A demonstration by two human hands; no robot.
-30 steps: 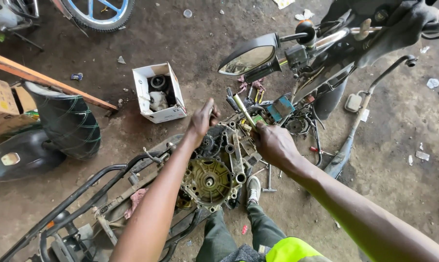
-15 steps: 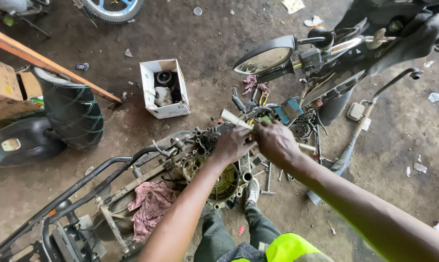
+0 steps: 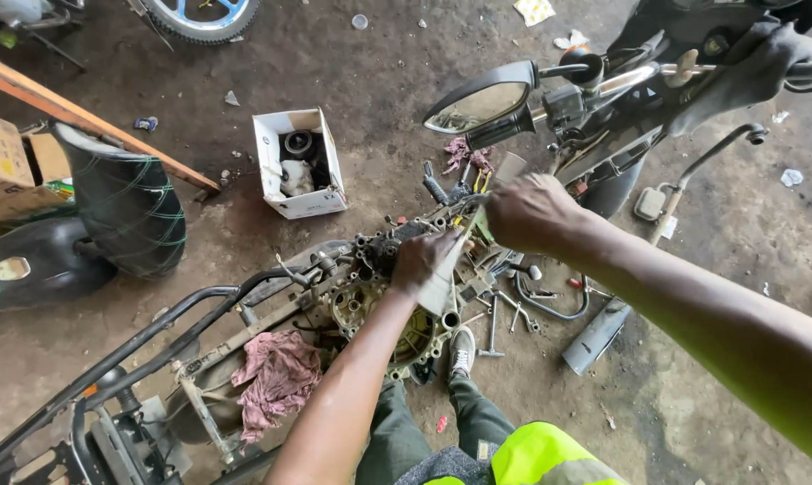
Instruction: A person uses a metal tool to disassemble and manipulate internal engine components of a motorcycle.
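My left hand [image 3: 424, 260] grip closed on lower end of pale flat gasket-like strip [image 3: 444, 280], pressed against greasy grey metal engine casing [image 3: 379, 310]. My right hand [image 3: 530, 211] grip curled shut on upper end of same strip. Engine sits in stripped black scooter frame [image 3: 145, 337] on dirt floor. Pink crumpled rag [image 3: 276, 377] lies on frame, left of casing. Loose spanners [image 3: 500, 319] just right. White open cardboard box [image 3: 298, 162] further up-left. Motorcycle mirror [image 3: 482, 97] above right hand.
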